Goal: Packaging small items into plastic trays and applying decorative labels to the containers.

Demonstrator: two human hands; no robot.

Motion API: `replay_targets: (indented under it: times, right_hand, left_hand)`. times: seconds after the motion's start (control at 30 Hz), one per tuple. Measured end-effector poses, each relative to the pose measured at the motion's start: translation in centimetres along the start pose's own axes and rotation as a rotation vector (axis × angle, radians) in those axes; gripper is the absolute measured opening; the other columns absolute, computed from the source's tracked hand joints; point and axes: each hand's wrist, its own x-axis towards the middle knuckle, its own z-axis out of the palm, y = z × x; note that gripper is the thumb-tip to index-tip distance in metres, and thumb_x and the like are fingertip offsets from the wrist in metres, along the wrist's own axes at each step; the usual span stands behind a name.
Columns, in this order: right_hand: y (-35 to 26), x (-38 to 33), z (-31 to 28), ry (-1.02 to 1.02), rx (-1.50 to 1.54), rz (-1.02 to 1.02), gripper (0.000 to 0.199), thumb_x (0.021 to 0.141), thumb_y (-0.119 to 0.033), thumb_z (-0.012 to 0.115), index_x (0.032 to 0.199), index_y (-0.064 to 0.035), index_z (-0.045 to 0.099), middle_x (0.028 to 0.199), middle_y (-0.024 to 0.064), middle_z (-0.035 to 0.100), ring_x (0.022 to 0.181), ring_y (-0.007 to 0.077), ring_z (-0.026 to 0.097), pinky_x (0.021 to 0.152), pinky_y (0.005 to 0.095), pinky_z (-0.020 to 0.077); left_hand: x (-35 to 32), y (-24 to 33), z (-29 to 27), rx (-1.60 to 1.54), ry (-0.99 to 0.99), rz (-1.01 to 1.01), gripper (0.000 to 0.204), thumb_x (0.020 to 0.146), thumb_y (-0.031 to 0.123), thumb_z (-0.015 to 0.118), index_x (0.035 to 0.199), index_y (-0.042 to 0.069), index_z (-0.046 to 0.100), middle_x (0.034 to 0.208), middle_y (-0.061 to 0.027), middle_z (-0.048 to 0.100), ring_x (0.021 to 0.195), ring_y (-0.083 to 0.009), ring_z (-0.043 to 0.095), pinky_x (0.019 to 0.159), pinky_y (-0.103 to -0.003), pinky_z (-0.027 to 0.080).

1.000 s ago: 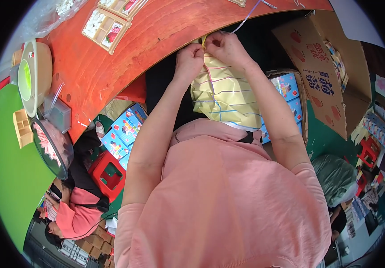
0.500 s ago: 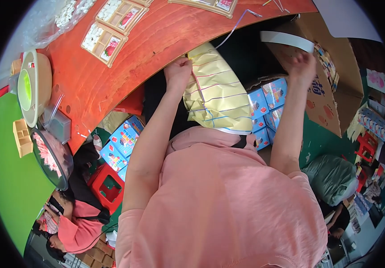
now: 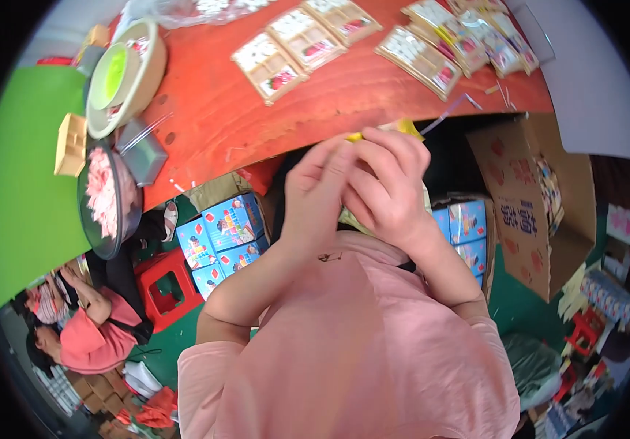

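My left hand [image 3: 319, 186] and my right hand [image 3: 392, 186] are together just in front of the red table's near edge. Their fingertips are pinched around a small yellow thing [image 3: 356, 137], mostly hidden by the fingers. More bright yellow [image 3: 407, 129] shows beyond the right knuckles; I cannot tell if it is the same piece. A pale yellow sheet [image 3: 359, 217] lies in my lap, largely covered by the hands. Past them on the table are tan compartment trays [image 3: 308, 45] holding white pieces and strawberry-printed packets.
More filled trays [image 3: 421, 60] stand at the table's far right. At left are a cream basin [image 3: 152, 62] and a dark bowl of pink pieces [image 3: 103, 194]. An open cardboard box [image 3: 531, 205] is on the right, blue printed boxes [image 3: 223, 234] below, beside a red stool [image 3: 165, 293].
My right hand has come from the cardboard box to meet my left above my lap. The white strip by the box is gone from view there. The view has shifted, showing more trays.
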Motion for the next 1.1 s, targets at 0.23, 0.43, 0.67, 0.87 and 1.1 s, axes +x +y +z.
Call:
replay_targets:
  times: [0.23,0.43,0.67,0.87,1.1]
  right_hand:
    - [5.5,5.6,9.8,-0.035,0.282,0.213,0.019,0.088,-0.008,0.066,0.105,0.0,0.067,0.114,0.018,0.06,0.106,0.0364,0.058,0.096,0.0454,0.0432]
    - [6.5,9.4,17.2,-0.254,-0.187,0.158,0.03,0.087,-0.02,0.068,0.11,-0.0015,0.065,0.119,0.0215,0.057,0.112,0.0371,0.055,0.095,0.0468,0.0452]
    - [1.9,8.2,18.3,-0.403,-0.161,0.18,0.039,0.085,-0.025,0.069,0.12,-0.007,0.064,0.123,0.0172,0.054,0.113,0.0332,0.053,0.094,0.0478,0.04]
    - [3.8,8.6,15.2,-0.225,0.389,0.388,0.038,0.096,-0.025,0.061,0.13,-0.0071,0.057,0.123,0.0123,0.057,0.109,0.0243,0.057,0.093,0.0394,0.0438]
    - [1.0,9.5,11.4,-0.317,1.063,0.855,0.048,0.098,-0.015,0.063,0.141,-0.0084,0.043,0.112,0.0053,0.062,0.1,0.0127,0.061,0.082,0.0283,0.0513]
  left_hand:
    - [-0.4,6.3,-10.8,0.133,0.378,0.182,0.025,0.104,0.021,0.054,0.104,-0.002,0.063,0.09,-0.0115,0.071,0.068,-0.0162,0.067,0.056,-0.022,0.047]
    - [-1.7,9.7,-14.3,0.033,0.481,0.364,0.021,0.102,0.018,0.057,0.104,-0.002,0.062,0.089,-0.0121,0.071,0.065,-0.0149,0.065,0.056,-0.023,0.047]
    - [-1.6,10.1,-15.5,-0.014,0.451,0.349,0.018,0.1,0.016,0.061,0.104,-0.001,0.062,0.084,-0.0069,0.068,0.065,-0.0124,0.063,0.055,-0.023,0.043]
    - [0.2,9.7,-16.4,0.0,0.433,0.228,0.018,0.098,0.017,0.063,0.103,0.0,0.063,0.079,-0.0049,0.066,0.062,-0.0107,0.061,0.052,-0.023,0.043]
    - [2.5,8.7,-15.6,0.0,0.343,0.074,0.021,0.097,0.019,0.065,0.105,-0.001,0.064,0.077,-0.0046,0.065,0.059,-0.0102,0.059,0.05,-0.022,0.042]
